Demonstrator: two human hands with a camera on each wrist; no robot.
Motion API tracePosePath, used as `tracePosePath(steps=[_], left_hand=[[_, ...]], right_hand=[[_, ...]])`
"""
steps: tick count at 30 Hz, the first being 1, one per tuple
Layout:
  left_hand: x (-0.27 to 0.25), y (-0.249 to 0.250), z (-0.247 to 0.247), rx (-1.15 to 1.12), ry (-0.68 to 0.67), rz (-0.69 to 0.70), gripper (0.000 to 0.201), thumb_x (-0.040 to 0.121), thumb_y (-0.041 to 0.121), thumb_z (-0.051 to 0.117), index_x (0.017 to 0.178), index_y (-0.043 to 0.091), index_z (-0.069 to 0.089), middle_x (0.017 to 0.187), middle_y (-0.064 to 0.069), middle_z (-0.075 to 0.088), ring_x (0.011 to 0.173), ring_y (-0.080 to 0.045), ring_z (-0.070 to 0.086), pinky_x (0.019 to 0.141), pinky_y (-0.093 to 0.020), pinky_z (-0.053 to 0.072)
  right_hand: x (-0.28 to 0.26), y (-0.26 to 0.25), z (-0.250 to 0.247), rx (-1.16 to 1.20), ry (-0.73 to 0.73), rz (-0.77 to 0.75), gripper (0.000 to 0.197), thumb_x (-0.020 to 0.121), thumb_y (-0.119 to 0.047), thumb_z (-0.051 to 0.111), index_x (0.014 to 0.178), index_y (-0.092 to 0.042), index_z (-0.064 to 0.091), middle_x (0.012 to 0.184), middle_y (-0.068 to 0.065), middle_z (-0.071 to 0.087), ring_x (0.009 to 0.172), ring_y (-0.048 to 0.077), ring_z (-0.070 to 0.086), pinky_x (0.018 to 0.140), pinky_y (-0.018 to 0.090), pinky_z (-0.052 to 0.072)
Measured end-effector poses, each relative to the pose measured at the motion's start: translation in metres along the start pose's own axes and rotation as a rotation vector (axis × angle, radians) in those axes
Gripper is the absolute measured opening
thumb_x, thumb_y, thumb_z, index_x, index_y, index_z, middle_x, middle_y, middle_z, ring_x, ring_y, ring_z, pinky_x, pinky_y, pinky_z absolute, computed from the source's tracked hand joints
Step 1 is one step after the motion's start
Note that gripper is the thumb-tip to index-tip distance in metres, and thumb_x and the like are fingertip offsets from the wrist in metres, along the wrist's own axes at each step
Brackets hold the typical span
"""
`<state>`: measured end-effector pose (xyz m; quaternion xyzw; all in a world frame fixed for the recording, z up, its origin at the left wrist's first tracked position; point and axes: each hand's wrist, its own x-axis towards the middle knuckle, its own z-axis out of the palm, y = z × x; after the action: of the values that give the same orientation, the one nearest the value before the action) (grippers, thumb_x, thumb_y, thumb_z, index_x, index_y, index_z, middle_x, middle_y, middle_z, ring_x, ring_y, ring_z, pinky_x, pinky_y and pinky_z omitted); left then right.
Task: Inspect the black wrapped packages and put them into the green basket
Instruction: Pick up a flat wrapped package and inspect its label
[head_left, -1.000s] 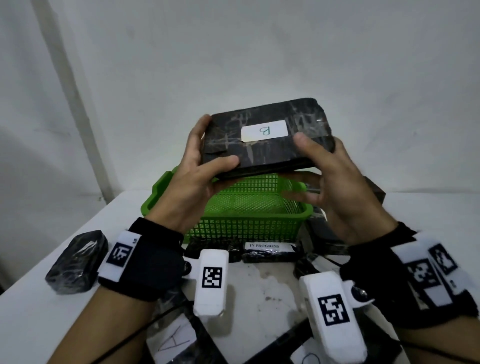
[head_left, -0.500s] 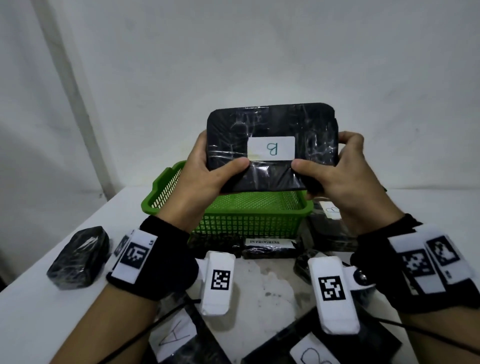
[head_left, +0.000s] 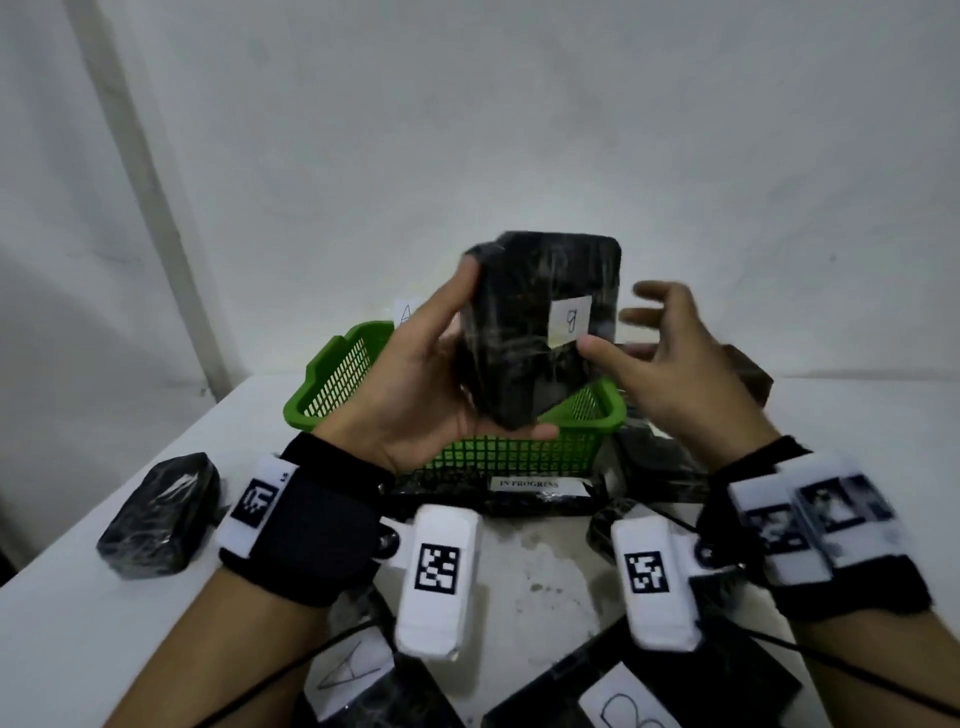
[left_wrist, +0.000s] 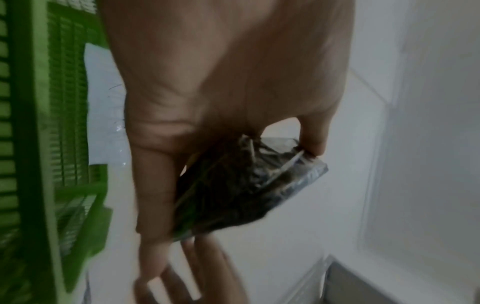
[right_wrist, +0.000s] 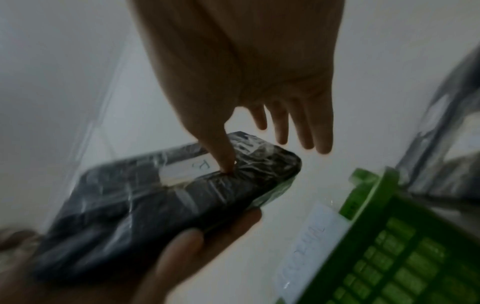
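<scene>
A black wrapped package with a white label stands on end above the green basket. My left hand grips it from the left and underneath, thumb at its upper left corner. In the right wrist view the same package lies across the left palm. My right hand is beside it with fingers spread; only its thumb touches the package front by the label. In the left wrist view the package shows between the left fingers, the basket at the left.
More black packages lie on the white table: one at the left, one with an "IN PROGRESS" label in front of the basket, labelled ones at the bottom, others right of the basket. A wall stands close behind.
The package has been turned from lying wide to standing on end. My right hand has let go of its right edge and spread its fingers; the left hand now carries it.
</scene>
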<state>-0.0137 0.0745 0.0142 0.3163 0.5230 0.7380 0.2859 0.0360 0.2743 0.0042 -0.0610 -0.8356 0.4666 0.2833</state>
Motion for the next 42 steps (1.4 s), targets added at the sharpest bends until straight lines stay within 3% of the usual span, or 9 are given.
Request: tracePosePath(steps=[2, 4, 9, 18, 24, 27, 31, 36, 42], left_hand=[[0.005, -0.005, 0.007, 0.142, 0.059, 0.076, 0.059, 0.091, 0.055, 0.044, 0.142, 0.026, 0.051, 0.138, -0.006, 0.061, 0.127, -0.025, 0.058, 0.101, -0.058, 0.049], [0.009, -0.009, 0.013, 0.22, 0.117, 0.126, 0.06, 0.09, 0.052, 0.046, 0.146, 0.031, 0.043, 0.14, -0.003, 0.059, 0.124, -0.015, 0.058, 0.099, -0.05, 0.052], [0.007, -0.006, 0.018, 0.247, 0.132, 0.102, 0.062, 0.09, 0.071, 0.029, 0.127, 0.03, 0.058, 0.135, 0.001, 0.062, 0.116, -0.017, 0.065, 0.087, -0.045, 0.054], [0.004, -0.001, 0.018, 0.295, 0.185, 0.148, 0.06, 0.089, 0.062, 0.044, 0.138, 0.028, 0.049, 0.137, 0.003, 0.058, 0.112, -0.031, 0.067, 0.086, -0.055, 0.058], [0.005, 0.001, 0.017, 0.26, 0.232, 0.16, 0.052, 0.093, 0.055, 0.049, 0.135, 0.025, 0.049, 0.127, 0.002, 0.063, 0.101, -0.026, 0.072, 0.086, -0.053, 0.058], [0.004, 0.003, 0.012, 0.163, 0.215, 0.176, 0.053, 0.086, 0.038, 0.058, 0.135, 0.025, 0.044, 0.127, 0.0, 0.062, 0.103, -0.027, 0.068, 0.087, -0.056, 0.057], [0.009, -0.003, 0.011, 0.202, 0.118, 0.237, 0.077, 0.074, 0.027, 0.07, 0.142, 0.03, 0.034, 0.146, 0.005, 0.042, 0.122, -0.024, 0.059, 0.09, -0.051, 0.056], [0.01, -0.011, 0.009, 0.418, -0.048, 0.263, 0.088, 0.074, 0.02, 0.069, 0.15, 0.032, 0.026, 0.151, 0.02, 0.036, 0.13, -0.024, 0.055, 0.098, -0.045, 0.053], [0.004, -0.006, 0.002, 0.458, -0.095, 0.273, 0.089, 0.073, 0.02, 0.07, 0.151, 0.028, 0.027, 0.156, 0.013, 0.033, 0.135, -0.024, 0.049, 0.102, -0.043, 0.05]], right_hand=[[-0.003, -0.004, 0.0, -0.095, 0.052, -0.16, 0.083, 0.081, -0.039, 0.081, 0.146, -0.031, 0.031, 0.15, 0.003, 0.047, 0.131, 0.021, 0.052, 0.105, 0.046, 0.048], [-0.006, -0.009, -0.001, 0.09, -0.183, -0.274, 0.091, 0.083, -0.031, 0.08, 0.153, -0.039, 0.023, 0.16, -0.006, 0.036, 0.142, 0.014, 0.042, 0.113, 0.045, 0.043], [-0.011, -0.014, -0.001, 0.159, -0.434, -0.344, 0.11, 0.083, -0.039, 0.077, 0.159, -0.044, -0.002, 0.153, -0.039, 0.022, 0.133, -0.025, 0.03, 0.112, 0.017, 0.036], [-0.023, -0.026, 0.007, 0.072, -0.161, -0.386, 0.099, 0.067, -0.034, 0.068, 0.153, -0.046, 0.021, 0.14, -0.014, 0.059, 0.124, -0.007, 0.056, 0.093, 0.038, 0.059], [-0.022, -0.02, 0.009, 0.066, -0.236, -0.411, 0.104, 0.075, -0.027, 0.074, 0.157, -0.044, 0.013, 0.151, -0.013, 0.049, 0.131, 0.003, 0.054, 0.101, 0.041, 0.055], [-0.018, -0.019, 0.001, 0.273, -0.397, -0.304, 0.095, 0.081, -0.048, 0.071, 0.155, -0.052, 0.012, 0.162, -0.017, 0.032, 0.147, 0.002, 0.034, 0.119, 0.046, 0.034], [-0.012, -0.025, -0.004, 0.431, -0.391, 0.002, 0.095, 0.069, -0.079, 0.055, 0.152, -0.059, 0.013, 0.158, -0.011, 0.042, 0.138, 0.018, 0.05, 0.11, 0.056, 0.041], [-0.013, -0.026, -0.008, 0.519, -0.419, 0.053, 0.07, 0.083, -0.054, 0.066, 0.146, -0.04, 0.04, 0.118, -0.005, 0.074, 0.105, 0.015, 0.073, 0.079, 0.036, 0.057], [-0.011, -0.022, -0.007, 0.61, -0.387, 0.055, 0.065, 0.08, -0.046, 0.061, 0.141, -0.029, 0.048, 0.105, -0.002, 0.077, 0.095, 0.017, 0.074, 0.076, 0.038, 0.057]])
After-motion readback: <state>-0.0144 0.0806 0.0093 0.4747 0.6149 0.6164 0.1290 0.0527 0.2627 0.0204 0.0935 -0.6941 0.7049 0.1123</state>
